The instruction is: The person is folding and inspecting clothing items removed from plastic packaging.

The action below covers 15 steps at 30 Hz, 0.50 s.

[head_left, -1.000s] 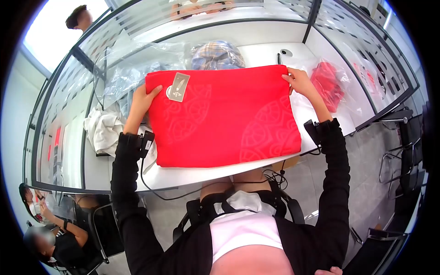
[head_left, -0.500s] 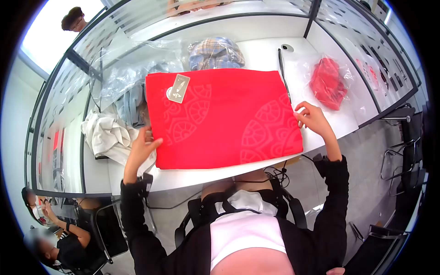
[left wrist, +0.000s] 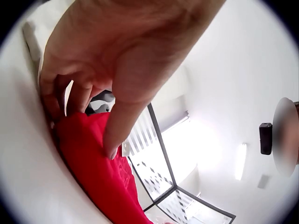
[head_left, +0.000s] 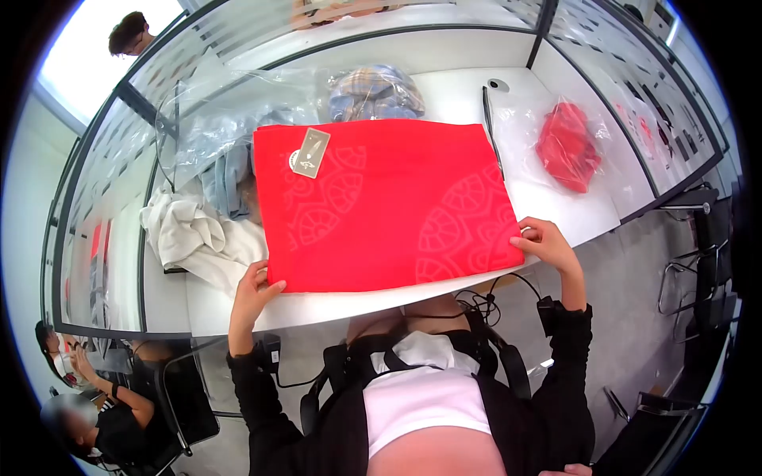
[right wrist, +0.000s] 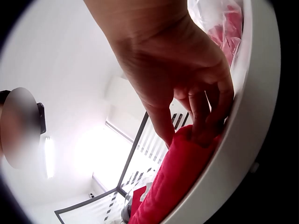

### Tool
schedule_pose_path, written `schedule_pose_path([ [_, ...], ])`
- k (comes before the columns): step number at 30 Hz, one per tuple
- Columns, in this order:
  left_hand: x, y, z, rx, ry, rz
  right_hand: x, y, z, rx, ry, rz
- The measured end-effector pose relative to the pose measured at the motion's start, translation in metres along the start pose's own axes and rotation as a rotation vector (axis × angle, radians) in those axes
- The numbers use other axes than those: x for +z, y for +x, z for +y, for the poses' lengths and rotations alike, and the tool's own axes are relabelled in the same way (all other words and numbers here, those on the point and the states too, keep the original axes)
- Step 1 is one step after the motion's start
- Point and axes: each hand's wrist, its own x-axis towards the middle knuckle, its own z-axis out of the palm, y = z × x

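A folded red cloth (head_left: 381, 206) with a faint round pattern and a grey tag (head_left: 309, 152) lies flat on the white table (head_left: 333, 305). My left hand (head_left: 255, 288) pinches its near left corner (left wrist: 88, 140), thumb on top and fingers curled under the edge. At the near right corner (right wrist: 187, 154) my right hand (head_left: 543, 242) pinches the cloth the same way. Both hands are at the table's front edge.
A bagged red garment (head_left: 567, 145) lies at the right. A bagged plaid garment (head_left: 375, 91) and clear plastic bags (head_left: 214, 119) sit behind the cloth. White cloth (head_left: 190, 234) is heaped at the left. A black cable (head_left: 489, 119) runs along the cloth's right side. Glass partitions enclose the table.
Both hands have slid from the cloth's far corners down its sides to the near corners and taken hold of them. The cloth now lies flat.
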Motion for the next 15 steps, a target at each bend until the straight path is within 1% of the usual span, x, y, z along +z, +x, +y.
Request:
schedule_pose_path([
  [1,0.002,-0.004,0.001,0.007,0.019,0.006,0.002,0.001,0.003,-0.012,0.038,0.009],
  [4,0.008,-0.013,0.003,-0.002,0.02,0.054,0.0,-0.001,-0.011,0.011,-0.02,-0.048],
  [6,0.01,-0.014,0.001,0.005,0.003,0.069,-0.001,0.001,-0.007,0.003,-0.06,-0.042],
  [11,0.015,-0.027,0.012,-0.008,0.038,0.099,0.004,-0.007,-0.003,0.001,-0.028,-0.042],
  [14,0.018,-0.031,0.009,0.003,0.072,0.109,0.0,-0.011,0.001,-0.013,-0.106,-0.041],
  [15,0.018,-0.034,0.007,-0.006,0.073,0.106,-0.001,-0.013,0.002,0.017,-0.112,-0.046],
])
